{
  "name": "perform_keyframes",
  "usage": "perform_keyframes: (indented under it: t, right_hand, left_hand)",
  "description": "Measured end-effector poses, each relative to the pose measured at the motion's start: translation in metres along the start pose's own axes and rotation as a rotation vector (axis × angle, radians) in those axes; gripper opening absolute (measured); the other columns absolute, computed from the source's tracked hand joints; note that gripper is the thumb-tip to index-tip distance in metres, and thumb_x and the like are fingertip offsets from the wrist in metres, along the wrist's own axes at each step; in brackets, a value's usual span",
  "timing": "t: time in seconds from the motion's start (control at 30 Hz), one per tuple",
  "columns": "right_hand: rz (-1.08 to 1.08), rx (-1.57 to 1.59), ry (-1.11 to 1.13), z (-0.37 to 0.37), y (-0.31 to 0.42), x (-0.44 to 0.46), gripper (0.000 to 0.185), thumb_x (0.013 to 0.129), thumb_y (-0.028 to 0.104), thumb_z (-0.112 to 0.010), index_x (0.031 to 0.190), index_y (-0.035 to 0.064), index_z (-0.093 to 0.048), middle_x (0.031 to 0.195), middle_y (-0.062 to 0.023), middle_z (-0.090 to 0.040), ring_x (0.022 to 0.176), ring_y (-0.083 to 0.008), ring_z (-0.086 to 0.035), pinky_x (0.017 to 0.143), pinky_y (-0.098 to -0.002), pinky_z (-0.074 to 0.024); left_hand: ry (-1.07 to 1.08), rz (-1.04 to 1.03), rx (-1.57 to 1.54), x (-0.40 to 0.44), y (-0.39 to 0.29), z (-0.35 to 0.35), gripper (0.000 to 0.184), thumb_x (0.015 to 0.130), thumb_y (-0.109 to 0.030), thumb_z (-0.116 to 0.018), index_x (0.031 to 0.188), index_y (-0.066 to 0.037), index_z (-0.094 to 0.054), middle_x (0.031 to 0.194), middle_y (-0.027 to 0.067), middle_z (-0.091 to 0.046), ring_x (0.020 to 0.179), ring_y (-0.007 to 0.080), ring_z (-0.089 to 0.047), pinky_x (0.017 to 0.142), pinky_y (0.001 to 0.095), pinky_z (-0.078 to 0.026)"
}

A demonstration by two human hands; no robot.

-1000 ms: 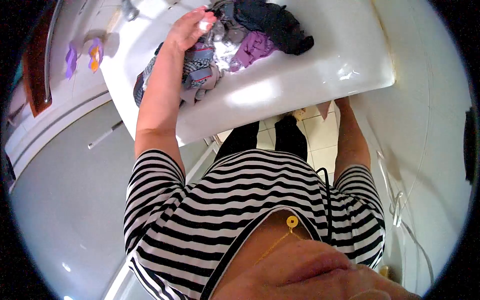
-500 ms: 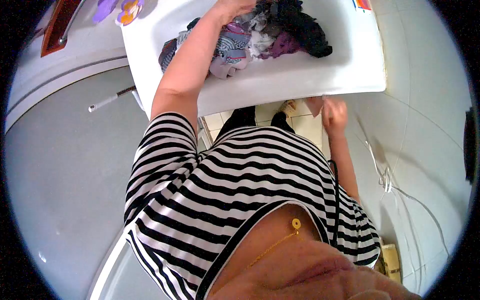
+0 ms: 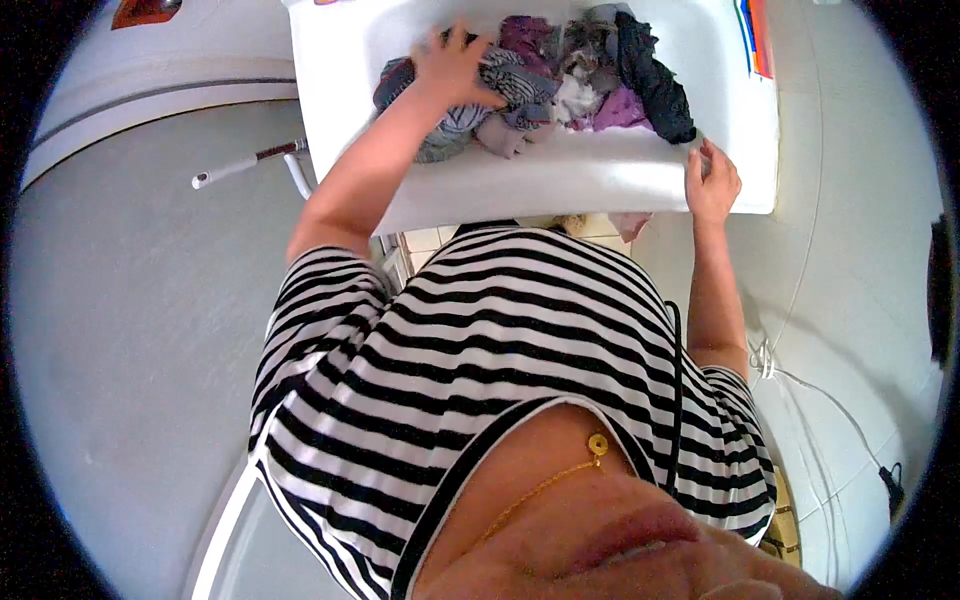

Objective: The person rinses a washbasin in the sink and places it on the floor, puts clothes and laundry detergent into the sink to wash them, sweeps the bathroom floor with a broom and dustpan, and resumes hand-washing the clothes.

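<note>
In the head view, a white sink (image 3: pixel 560 185) holds a heap of wet-looking clothes. My left hand (image 3: pixel 455 72) rests on patterned grey-blue clothing (image 3: pixel 515 85) at the heap's left side, its fingers spread wide. My right hand (image 3: pixel 712 182) is at the sink's front right rim, fingers apart and curled slightly inward, holding nothing visible. Its fingertips are close to a black cloth (image 3: pixel 655 85); whether they touch it I cannot tell. Purple cloth (image 3: pixel 620 110) and white cloth (image 3: pixel 577 100) lie in the middle of the heap.
A pink item (image 3: pixel 630 225) shows below the sink's front edge. To the left, a white-handled rod (image 3: pixel 225 172) sticks out beside the sink. White cables (image 3: pixel 770 360) hang along the right wall. A colourful packet (image 3: pixel 755 38) stands at the sink's right rim.
My right hand has come up from beside the pink item below the sink to the front rim. My left hand has shifted onto the patterned clothing and spread its fingers. The view has shifted.
</note>
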State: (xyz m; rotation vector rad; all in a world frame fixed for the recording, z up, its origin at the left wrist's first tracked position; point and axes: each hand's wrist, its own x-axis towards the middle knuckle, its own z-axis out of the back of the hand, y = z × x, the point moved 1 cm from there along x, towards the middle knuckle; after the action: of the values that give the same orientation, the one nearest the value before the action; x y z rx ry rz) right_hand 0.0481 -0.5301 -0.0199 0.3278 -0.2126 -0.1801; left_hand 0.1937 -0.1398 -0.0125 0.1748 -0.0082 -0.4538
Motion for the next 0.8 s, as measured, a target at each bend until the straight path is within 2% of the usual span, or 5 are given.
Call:
perform_keyframes:
  t: [0.2, 0.4, 0.6, 0.67, 0.8]
  right_hand:
    - [-0.01, -0.166, 0.025, -0.006, 0.002, -0.001, 0.03, 0.081, 0.033, -0.061, 0.1, 0.0106, -0.065, 0.096, -0.0068, -0.065, 0.096, -0.0257, -0.058, 0.085, -0.0394, -0.04]
    - [-0.05, -0.115, 0.094, -0.011, -0.002, -0.003, 0.026, 0.08, 0.032, -0.061, 0.095, 0.0121, -0.067, 0.095, -0.0066, -0.065, 0.101, -0.0249, -0.056, 0.089, -0.0412, -0.0372]
    - [0.01, -0.147, 0.156, -0.012, -0.003, 0.006, 0.029, 0.081, 0.031, -0.061, 0.1, 0.0104, -0.064, 0.101, -0.0109, -0.063, 0.1, -0.0288, -0.055, 0.088, -0.0414, -0.0386]
    - [0.339, 0.051, 0.093, -0.02, 0.01, 0.023, 0.036, 0.081, 0.029, -0.062, 0.111, 0.0091, -0.058, 0.108, -0.014, -0.06, 0.102, -0.0325, -0.053, 0.09, -0.042, -0.0383]
    - [0.398, 0.198, 0.159, -0.058, 0.027, 0.106, 0.045, 0.082, 0.032, -0.061, 0.119, 0.0075, -0.052, 0.113, -0.0173, -0.057, 0.107, -0.0334, -0.051, 0.094, -0.04, -0.0383]
  left_hand:
    - [0.119, 0.204, -0.592, 0.018, 0.007, -0.089, 0.065, 0.074, -0.052, -0.06, 0.126, -0.016, -0.045, 0.111, 0.0154, -0.059, 0.098, 0.0351, -0.058, 0.079, 0.0459, -0.048]
    - [0.162, 0.054, -0.759, 0.062, -0.084, -0.017, 0.046, 0.079, -0.043, -0.056, 0.114, -0.012, -0.052, 0.098, 0.0175, -0.062, 0.09, 0.0346, -0.06, 0.075, 0.0454, -0.049]
    - [0.081, -0.293, -0.649, -0.001, -0.086, -0.02, 0.055, 0.075, -0.04, -0.064, 0.12, -0.012, -0.05, 0.124, 0.0162, -0.049, 0.11, 0.0355, -0.05, 0.089, 0.0459, -0.043]
    - [0.048, -0.289, -0.526, -0.021, -0.046, 0.009, 0.069, 0.068, -0.047, -0.069, 0.125, -0.014, -0.048, 0.132, 0.0196, -0.041, 0.119, 0.0361, -0.042, 0.096, 0.0455, -0.038]
    - [-0.035, 0.124, -0.525, -0.028, 0.025, -0.021, 0.087, 0.062, -0.054, -0.074, 0.125, -0.001, -0.044, 0.124, 0.0246, -0.046, 0.114, 0.0345, -0.048, 0.094, 0.041, -0.04]
